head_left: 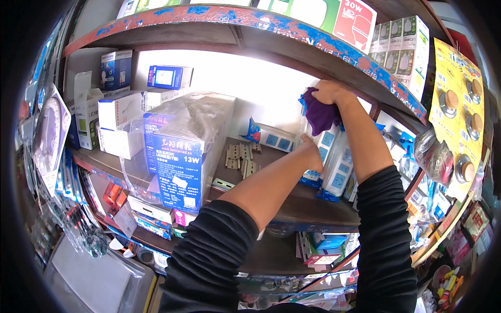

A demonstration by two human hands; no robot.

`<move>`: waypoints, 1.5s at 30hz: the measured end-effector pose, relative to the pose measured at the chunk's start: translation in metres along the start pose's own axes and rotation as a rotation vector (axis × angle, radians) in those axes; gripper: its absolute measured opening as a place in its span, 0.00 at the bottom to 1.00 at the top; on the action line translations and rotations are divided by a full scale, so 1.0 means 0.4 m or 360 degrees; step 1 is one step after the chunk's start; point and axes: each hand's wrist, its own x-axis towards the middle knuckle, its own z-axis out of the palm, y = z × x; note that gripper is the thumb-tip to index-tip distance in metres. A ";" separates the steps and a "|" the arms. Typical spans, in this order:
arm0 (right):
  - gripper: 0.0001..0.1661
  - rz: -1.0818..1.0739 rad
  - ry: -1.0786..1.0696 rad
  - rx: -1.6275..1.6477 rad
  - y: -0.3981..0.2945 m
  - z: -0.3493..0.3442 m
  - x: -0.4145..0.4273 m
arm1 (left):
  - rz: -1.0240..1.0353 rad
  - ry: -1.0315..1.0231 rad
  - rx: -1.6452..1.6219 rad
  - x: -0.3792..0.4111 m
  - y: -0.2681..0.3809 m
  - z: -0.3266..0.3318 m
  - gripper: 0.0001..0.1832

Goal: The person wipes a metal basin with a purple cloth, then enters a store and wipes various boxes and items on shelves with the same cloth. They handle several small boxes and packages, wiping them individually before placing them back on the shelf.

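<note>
My right hand (327, 92) is shut on a bunched purple cloth (321, 115), which lies against the upper end of a packaged white power strip (324, 141) with blue socket faces. Lower down, my left hand (312, 154) is at the side of the same strip; its fingers are partly hidden, so its hold cannot be told. Another wrapped power strip (337, 172) leans upright just to the right. A further one (274, 139) lies along the back of the shelf. Short slotted metal rails (240, 156) rest on the shelf board to the left.
A large plastic-wrapped blue LED lamp box (176, 168) and smaller white bulb boxes (119, 111) stand on the left. The upper shelf's edge (274, 27) runs above my hands. A yellow card with round wooden-knobbed items (450, 98) hangs at right. Lower shelves hold more packaged goods.
</note>
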 end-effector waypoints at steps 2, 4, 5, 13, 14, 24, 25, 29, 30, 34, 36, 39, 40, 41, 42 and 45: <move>0.27 -0.0220 -0.0023 0.0218 -0.016 0.002 -0.025 | -0.0044 0.0035 -0.0035 0.000 -0.009 0.000 0.76; 0.26 -0.0287 0.0004 0.0335 -0.015 -0.005 -0.056 | -0.0049 0.0017 -0.0032 -0.003 -0.022 -0.003 0.75; 0.25 -0.0285 -0.0001 0.0359 -0.004 -0.005 -0.073 | -0.0012 0.0031 -0.0010 -0.008 -0.019 0.002 0.73; 0.16 -0.0075 0.0473 -0.0072 -0.061 -0.069 -0.174 | 0.0048 0.0063 -0.0108 -0.011 -0.013 0.003 0.72; 0.15 -0.0035 0.0586 0.0019 -0.068 -0.081 -0.217 | 0.0087 0.0045 -0.0128 -0.012 -0.010 0.005 0.72; 0.23 0.0154 0.1230 0.0140 -0.032 0.075 -0.495 | 0.0137 0.0141 -0.0203 0.000 -0.033 0.003 0.63; 0.23 0.0180 0.1177 0.0149 -0.014 0.090 -0.478 | 0.0109 0.0138 -0.0234 0.005 -0.031 0.009 0.65; 0.25 0.0316 0.0437 0.0390 0.052 0.028 -0.332 | 0.0064 0.0025 -0.0243 0.004 -0.027 0.008 0.72; 0.26 0.0346 0.0242 0.0443 0.067 0.012 -0.295 | 0.0070 -0.0011 -0.0203 0.006 -0.026 0.004 0.75; 0.29 0.0414 0.0101 0.0436 0.046 0.000 -0.206 | 0.0164 0.0151 -0.0319 0.020 -0.055 -0.014 0.68; 0.29 0.0448 0.0106 0.0432 0.035 0.011 -0.205 | 0.0270 0.0155 -0.0597 0.026 -0.064 -0.045 0.73; 0.28 0.0431 0.0192 0.0665 0.140 0.034 -0.196 | 0.0351 0.0272 -0.0406 -0.040 0.040 -0.032 0.78; 0.27 0.0448 0.0232 0.0706 0.130 0.008 -0.206 | 0.0336 0.0345 -0.0224 -0.093 0.061 -0.030 0.79; 0.26 0.0470 0.0229 0.0597 0.128 -0.004 -0.204 | 0.0348 0.0368 -0.0118 -0.108 0.063 -0.017 0.79; 0.26 0.0471 0.0237 0.0551 0.117 0.005 -0.198 | 0.0336 0.0359 -0.0094 -0.117 0.061 -0.014 0.78; 0.24 0.0526 0.0150 0.0429 0.073 0.020 -0.179 | 0.0312 0.0384 -0.0127 -0.126 0.052 -0.008 0.77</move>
